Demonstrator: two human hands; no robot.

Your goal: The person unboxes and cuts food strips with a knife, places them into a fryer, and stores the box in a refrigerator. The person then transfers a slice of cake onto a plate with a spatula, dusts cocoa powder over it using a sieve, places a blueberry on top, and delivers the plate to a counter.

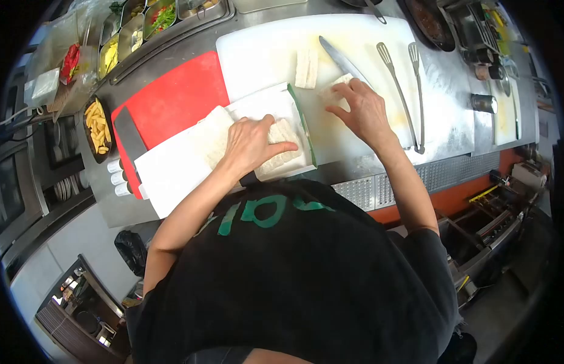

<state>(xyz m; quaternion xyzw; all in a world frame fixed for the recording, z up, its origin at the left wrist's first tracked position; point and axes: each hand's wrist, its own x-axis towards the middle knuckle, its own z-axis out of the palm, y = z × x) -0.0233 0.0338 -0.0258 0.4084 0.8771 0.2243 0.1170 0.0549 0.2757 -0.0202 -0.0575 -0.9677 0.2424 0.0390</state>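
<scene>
My left hand (251, 144) rests over an open white carton with a green edge (301, 128), its thumb stretched across pale crustless bread pieces (280, 136) inside. The hidden fingertips press down near the carton's middle. Another pale bread piece (212, 130) shows left of this hand. Over the white cutting board (260, 51), my right hand (362, 109) has its thumb and fingers curved around a bread piece (337, 87), which they partly cover. A cut sandwich piece (306, 68) lies on the board just beyond, and a knife (342, 59) lies behind the right hand.
A red cutting board (175, 91) with a broad blade (130, 132) on it lies left. Two slotted metal tools (401, 97) lie right. French fries (98, 127) fill a dark dish. Topping containers (160, 19) stand at the back left, a dark pan (430, 24) at the back right.
</scene>
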